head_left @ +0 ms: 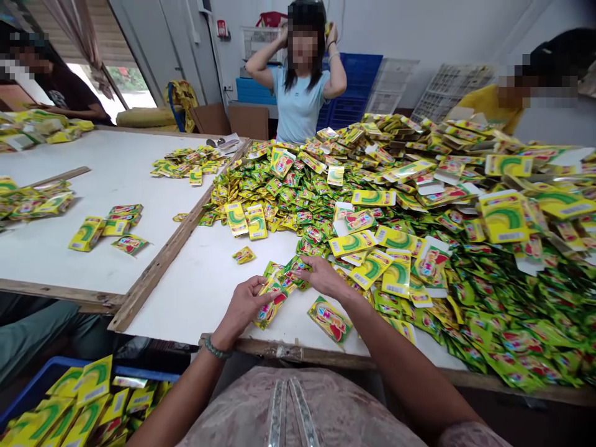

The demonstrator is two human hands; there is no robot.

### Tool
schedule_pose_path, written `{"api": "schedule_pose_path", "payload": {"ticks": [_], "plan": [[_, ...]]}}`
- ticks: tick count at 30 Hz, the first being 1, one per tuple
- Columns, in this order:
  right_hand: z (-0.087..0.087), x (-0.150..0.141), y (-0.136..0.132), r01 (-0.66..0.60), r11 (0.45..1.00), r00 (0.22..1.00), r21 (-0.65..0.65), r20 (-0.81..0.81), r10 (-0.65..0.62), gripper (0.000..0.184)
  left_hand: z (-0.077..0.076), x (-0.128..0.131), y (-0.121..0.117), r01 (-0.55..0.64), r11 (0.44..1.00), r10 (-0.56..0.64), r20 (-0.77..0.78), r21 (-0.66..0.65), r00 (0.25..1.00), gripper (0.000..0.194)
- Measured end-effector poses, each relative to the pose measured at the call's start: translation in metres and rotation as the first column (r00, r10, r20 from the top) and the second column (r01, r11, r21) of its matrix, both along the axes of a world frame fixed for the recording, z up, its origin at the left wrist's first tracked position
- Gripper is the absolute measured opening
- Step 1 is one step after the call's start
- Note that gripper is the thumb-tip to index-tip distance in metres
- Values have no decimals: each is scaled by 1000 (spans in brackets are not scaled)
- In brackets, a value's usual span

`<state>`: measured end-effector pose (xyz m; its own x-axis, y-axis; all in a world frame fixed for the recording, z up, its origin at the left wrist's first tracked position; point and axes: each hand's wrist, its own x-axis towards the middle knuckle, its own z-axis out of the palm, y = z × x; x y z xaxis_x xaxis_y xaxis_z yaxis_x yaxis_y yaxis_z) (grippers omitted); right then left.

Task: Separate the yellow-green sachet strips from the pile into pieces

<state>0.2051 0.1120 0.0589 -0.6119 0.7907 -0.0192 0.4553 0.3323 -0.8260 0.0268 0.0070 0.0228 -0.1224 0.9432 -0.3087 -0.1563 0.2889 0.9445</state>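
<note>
Holding at near centre: left hand (244, 304) has the small box (272, 307) pinched, thumb across the printed face, other fingers curled at its left edge, partly hidden. Right hand (321, 276) reaches in from the right, fingers (303, 261) extended over green sachets (296, 268) at the box's far right end. Its thumb contact isn't clear, so can't tell whether those fingers pinch or just press.

Handling, my read: box is light, thin glossy card. Fairly stiff along the edges, soft across the broad face; a hard squeeze in the middle would probably dent it. Best hold is on the two long edges, light thumb on the face, far end left free. Sachets look light, floppy and slick; film probably slides against film, so take them by the crimped ends or flat between thumb and fingers. Nothing looks brittle, contents not visible.

Position: box sits tilted over the near part of the white surface (186, 298), just right of the left thumb and near-left of the right fingertips. Sachets lie right at the right fingertips, by the box end. Loose printed pack (329, 320) lies on the surface just nearer than the right hand, apart from its fingers. Carton pile (395, 273) is right of the right hand; single yellow sachet (244, 254) lies farther out, clear of both hands.
</note>
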Motion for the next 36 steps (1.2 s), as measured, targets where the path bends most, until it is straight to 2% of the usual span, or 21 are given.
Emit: {"api": "schedule_pose_path", "payload": {"ticks": [4,6,9,12,14,18,22,26,28,31,36], "plan": [[6,-3,4,-104,993,987,51,125,97,19,-1,0,-2,68,997,-67,-28,25,997,45],[8,-7,5,-121,989,985,85,136,108,18,-2,1,-2,99,994,-97,-45,42,994,43],[8,-15,1,17,994,1000,105,8,-18,12,0,2,0,90,995,-90,3,50,996,45],[1,-22,-7,152,987,984,57,-107,-146,16,6,2,1,53,998,-56,111,34,992,48],[-7,-23,-13,193,981,973,33,-138,-187,17,9,3,0,36,999,-37,170,10,985,47],[-19,-19,-22,176,983,979,41,-110,-171,19,9,5,-2,13,999,-6,223,-30,975,44],[-20,-11,-27,119,992,985,40,-127,-113,20,6,5,-3,-1,1000,5,237,-19,971,44],[-16,-9,-31,226,967,961,121,-190,-201,13,8,3,-2,18,1000,-24,230,26,973,48],[-16,-10,-34,222,961,964,167,-182,-192,8,9,2,-3,17,1000,-22,215,26,976,48],[-17,-11,-37,175,979,973,107,-173,-155,7,9,1,-5,11,1000,-12,203,7,979,49],[-19,-13,-37,219,975,953,26,-222,-208,12,10,-1,-9,71,997,-77,189,38,979,51]]}}
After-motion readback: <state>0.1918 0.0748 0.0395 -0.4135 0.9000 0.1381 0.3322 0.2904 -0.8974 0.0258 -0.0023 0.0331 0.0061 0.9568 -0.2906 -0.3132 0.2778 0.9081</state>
